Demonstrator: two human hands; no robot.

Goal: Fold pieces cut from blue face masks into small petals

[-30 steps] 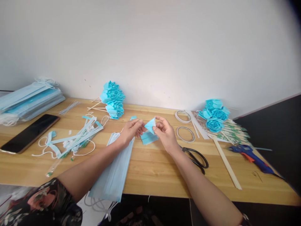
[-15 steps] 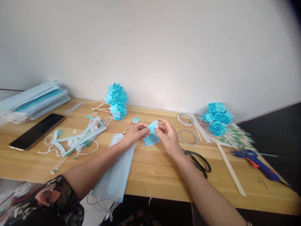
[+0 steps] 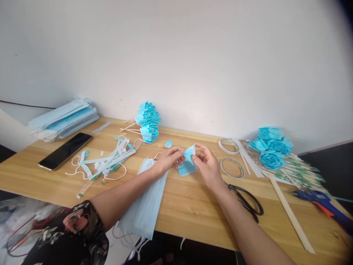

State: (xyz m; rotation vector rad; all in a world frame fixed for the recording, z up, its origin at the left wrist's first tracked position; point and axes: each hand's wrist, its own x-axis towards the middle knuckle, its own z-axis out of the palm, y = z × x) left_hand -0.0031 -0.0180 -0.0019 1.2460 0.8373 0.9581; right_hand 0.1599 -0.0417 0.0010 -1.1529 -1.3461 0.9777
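My left hand (image 3: 168,159) and my right hand (image 3: 207,164) meet above the wooden table (image 3: 193,206), both pinching one small folded piece of blue mask fabric (image 3: 189,154). A second flat blue piece (image 3: 186,169) lies on the table just beneath them. Under my left forearm a stack of blue face masks (image 3: 146,206) hangs over the near edge.
A phone (image 3: 65,150) and a mask pile (image 3: 64,119) sit at the left, with cut straps and strips (image 3: 106,162) nearby. Blue fabric roses on sticks (image 3: 147,121) lean at the back; more roses (image 3: 271,147) lie right. Tape rolls (image 3: 231,167), scissors (image 3: 246,200), glue gun (image 3: 327,206).
The blue piece has been folded tighter between my fingers, from an open triangle to a smaller fold. The camera has shifted, so everything sits further right and lower.
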